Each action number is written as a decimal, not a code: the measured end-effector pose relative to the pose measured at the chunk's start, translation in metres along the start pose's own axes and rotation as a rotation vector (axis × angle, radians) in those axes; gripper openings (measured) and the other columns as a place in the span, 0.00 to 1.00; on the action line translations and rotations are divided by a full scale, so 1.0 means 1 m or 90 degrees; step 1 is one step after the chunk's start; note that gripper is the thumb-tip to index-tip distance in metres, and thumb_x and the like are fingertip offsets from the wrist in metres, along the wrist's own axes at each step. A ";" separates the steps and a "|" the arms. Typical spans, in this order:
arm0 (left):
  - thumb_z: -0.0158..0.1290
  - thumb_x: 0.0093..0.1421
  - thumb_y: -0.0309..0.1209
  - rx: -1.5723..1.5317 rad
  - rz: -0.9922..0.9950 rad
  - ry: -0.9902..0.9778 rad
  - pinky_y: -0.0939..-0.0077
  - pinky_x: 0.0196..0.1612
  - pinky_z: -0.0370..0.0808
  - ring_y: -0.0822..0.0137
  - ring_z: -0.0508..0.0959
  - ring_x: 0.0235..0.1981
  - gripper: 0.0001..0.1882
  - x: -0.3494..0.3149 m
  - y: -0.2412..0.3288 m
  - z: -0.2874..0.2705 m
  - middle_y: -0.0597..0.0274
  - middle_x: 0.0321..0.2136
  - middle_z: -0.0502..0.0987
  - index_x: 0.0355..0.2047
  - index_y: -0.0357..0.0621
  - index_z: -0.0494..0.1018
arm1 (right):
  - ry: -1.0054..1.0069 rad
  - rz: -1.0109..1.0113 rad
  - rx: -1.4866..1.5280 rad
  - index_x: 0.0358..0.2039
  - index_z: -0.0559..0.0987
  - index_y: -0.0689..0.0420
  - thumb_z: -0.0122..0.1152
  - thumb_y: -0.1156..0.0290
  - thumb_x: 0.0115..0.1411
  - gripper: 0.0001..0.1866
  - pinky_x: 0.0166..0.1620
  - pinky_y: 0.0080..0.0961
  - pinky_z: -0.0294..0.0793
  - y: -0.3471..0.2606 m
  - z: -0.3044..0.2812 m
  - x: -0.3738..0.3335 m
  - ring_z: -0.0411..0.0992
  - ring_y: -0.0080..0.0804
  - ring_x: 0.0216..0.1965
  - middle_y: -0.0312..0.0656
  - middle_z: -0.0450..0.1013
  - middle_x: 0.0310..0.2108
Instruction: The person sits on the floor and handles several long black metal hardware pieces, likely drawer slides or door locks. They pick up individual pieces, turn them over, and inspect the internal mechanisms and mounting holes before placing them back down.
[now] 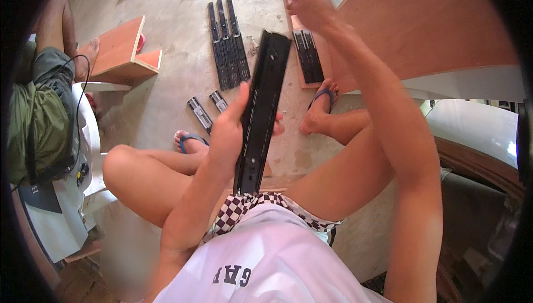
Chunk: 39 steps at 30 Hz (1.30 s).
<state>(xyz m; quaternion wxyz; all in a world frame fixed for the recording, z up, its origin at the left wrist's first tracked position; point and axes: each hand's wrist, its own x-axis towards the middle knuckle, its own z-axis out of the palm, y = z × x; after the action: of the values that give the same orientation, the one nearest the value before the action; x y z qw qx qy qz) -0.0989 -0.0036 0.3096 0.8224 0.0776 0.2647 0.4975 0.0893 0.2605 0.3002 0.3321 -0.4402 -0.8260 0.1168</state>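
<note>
My left hand [226,128] grips a long black drawer slide [264,108] around its middle. The slide stands tilted in front of my lap, its lower end by my shorts. My right hand [308,4] is raised at the far right of the slide, apart from it, above a narrow wooden strip. Its fingers are curled together and slightly smeared; what they may pinch is too small to name. On the floor beyond lie three black drawer slides [227,50] side by side. Two shorter silver-and-black slide pieces [200,115] rest nearer my left foot.
More dark slides [308,56] lie by my right foot, next to a large wooden panel [433,25]. Small loose screws [252,44] are scattered on the floor. At left, another person sits by a wooden piece [114,47] and a white plastic chair [91,136].
</note>
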 end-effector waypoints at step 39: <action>0.40 0.73 0.42 0.179 0.072 0.176 0.69 0.24 0.80 0.63 0.79 0.19 0.18 0.029 0.014 -0.010 0.50 0.25 0.77 0.56 0.45 0.60 | -0.391 0.449 0.539 0.62 0.68 0.70 0.76 0.67 0.61 0.35 0.36 0.26 0.80 -0.094 0.045 -0.060 0.83 0.34 0.38 0.49 0.80 0.40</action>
<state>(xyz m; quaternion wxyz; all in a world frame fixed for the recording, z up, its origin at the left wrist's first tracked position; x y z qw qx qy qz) -0.1044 0.0266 0.2963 0.7300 0.1375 0.4375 0.5067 0.0222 0.1617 0.2852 0.1666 -0.4630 -0.5711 0.6570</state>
